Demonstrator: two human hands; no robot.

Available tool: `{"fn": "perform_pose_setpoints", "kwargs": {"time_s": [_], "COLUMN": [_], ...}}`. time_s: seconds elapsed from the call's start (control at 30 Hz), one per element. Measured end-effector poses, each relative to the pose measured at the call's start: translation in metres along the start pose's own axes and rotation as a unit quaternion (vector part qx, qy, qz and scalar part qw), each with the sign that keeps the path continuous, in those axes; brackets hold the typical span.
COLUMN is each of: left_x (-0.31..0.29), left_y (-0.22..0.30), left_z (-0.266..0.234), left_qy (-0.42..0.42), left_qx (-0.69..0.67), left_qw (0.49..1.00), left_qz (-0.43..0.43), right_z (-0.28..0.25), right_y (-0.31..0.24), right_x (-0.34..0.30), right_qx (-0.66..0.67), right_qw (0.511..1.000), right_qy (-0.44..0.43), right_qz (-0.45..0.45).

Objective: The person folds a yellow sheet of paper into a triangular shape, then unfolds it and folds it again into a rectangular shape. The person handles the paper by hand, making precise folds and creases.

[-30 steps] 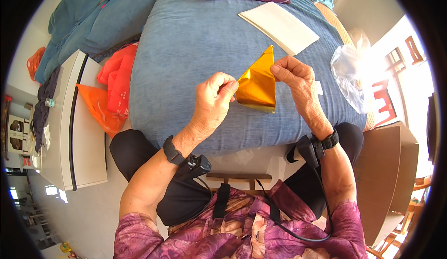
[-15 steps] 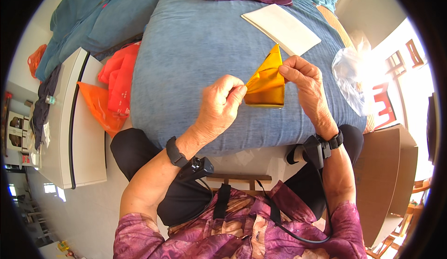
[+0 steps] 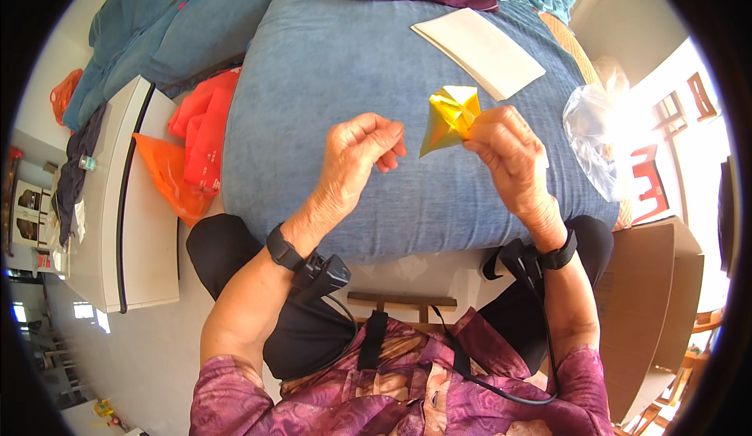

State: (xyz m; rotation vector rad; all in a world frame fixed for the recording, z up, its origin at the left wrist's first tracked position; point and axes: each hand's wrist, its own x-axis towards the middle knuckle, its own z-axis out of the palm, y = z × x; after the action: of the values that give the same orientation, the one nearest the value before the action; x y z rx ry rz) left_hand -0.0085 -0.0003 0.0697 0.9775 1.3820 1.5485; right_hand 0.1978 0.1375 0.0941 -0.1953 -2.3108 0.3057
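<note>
The right hand [image 3: 511,146] pinches one side of the gold foil piece [image 3: 450,121] between thumb and fingers, holding it in the air on the person's side of the pale stack of sheets. The left hand [image 3: 360,146], farther left of that stack, is curled narrow; nothing shows in it, and I cannot tell whether thumb and finger touch. Good handling probably means a light, steady pinch at the edge, free fingers supporting the opposite corner, and gentle pressure, since such thin material likely keeps every dent. The piece is shiny and angular, creased on top, pointed at the lower left. The stack [image 3: 479,50] is flat, matte and oblong. Beneath it spreads wrinkled blue fabric [image 3: 313,83]; to its right bulges a filmy clear bag [image 3: 591,142].
</note>
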Motion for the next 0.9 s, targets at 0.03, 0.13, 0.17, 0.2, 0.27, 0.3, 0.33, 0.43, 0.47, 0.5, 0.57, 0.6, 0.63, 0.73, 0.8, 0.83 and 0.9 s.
{"fn": "perform_pose_setpoints", "kwargs": {"time_s": [0.03, 0.13, 0.17, 0.2, 0.27, 0.3, 0.33, 0.43, 0.47, 0.5, 0.57, 0.6, 0.63, 0.73, 0.8, 0.83, 0.9], "left_x": [0.002, 0.004, 0.004, 0.004, 0.003, 0.003, 0.003, 0.003, 0.003, 0.003, 0.004, 0.004, 0.004, 0.002, 0.002, 0.002, 0.002], "left_y": [0.002, 0.004, 0.004, 0.004, 0.005, 0.005, 0.005, 0.003, 0.003, 0.002, 0.001, 0.000, -0.001, -0.004, -0.005, -0.006, -0.008], "left_z": [-0.004, -0.008, -0.008, -0.008, -0.008, -0.009, -0.009, -0.010, -0.010, -0.011, -0.012, -0.012, -0.012, -0.011, -0.009, -0.009, -0.007], "left_qy": [-0.016, -0.037, -0.040, -0.041, -0.051, -0.056, -0.052, -0.042, -0.040, -0.038, -0.035, -0.034, -0.024, 0.009, 0.034, 0.043, 0.058], "left_qx": [-0.014, -0.033, -0.039, -0.044, -0.034, -0.029, -0.023, -0.001, 0.012, 0.024, 0.025, 0.025, 0.023, 0.025, 0.034, 0.044, 0.054], "left_qw": [1.000, 0.997, 0.996, 0.995, 0.996, 0.995, 0.996, 0.996, 0.996, 0.995, 0.995, 0.995, 0.996, 0.997, 0.996, 0.996, 0.995], "left_qz": [-0.023, -0.063, -0.067, -0.075, -0.072, -0.071, -0.074, -0.079, -0.082, -0.085, -0.087, -0.089, -0.086, -0.079, -0.071, -0.072, -0.066], "right_z": [0.004, 0.016, 0.018, 0.018, 0.019, 0.020, 0.022, 0.026, 0.026, 0.026, 0.026, 0.026, 0.027, 0.028, 0.026, 0.028, 0.036], "right_y": [-0.001, -0.004, -0.005, -0.006, -0.007, -0.008, -0.008, -0.009, -0.009, -0.009, -0.009, -0.009, -0.010, -0.012, -0.016, -0.018, -0.017], "right_x": [-0.001, -0.003, -0.004, -0.005, -0.007, -0.007, -0.008, -0.008, -0.008, -0.008, -0.007, -0.007, -0.006, -0.007, -0.013, -0.015, -0.016], "right_qx": [-0.041, -0.067, -0.099, -0.105, -0.118, -0.125, -0.128, -0.135, -0.135, -0.136, -0.118, -0.109, -0.086, -0.013, 0.041, 0.108, 0.234], "right_qw": [0.998, 0.992, 0.986, 0.984, 0.980, 0.977, 0.975, 0.972, 0.972, 0.972, 0.976, 0.977, 0.983, 0.998, 0.996, 0.977, 0.917], "right_qy": [-0.006, -0.010, -0.009, -0.022, -0.047, -0.049, -0.047, -0.054, -0.056, -0.058, -0.057, -0.057, -0.034, 0.014, 0.013, 0.000, -0.030], "right_qz": [-0.047, -0.110, -0.136, -0.143, -0.155, -0.168, -0.174, -0.185, -0.185, -0.185, -0.177, -0.172, -0.156, -0.056, 0.078, 0.187, 0.322]}}
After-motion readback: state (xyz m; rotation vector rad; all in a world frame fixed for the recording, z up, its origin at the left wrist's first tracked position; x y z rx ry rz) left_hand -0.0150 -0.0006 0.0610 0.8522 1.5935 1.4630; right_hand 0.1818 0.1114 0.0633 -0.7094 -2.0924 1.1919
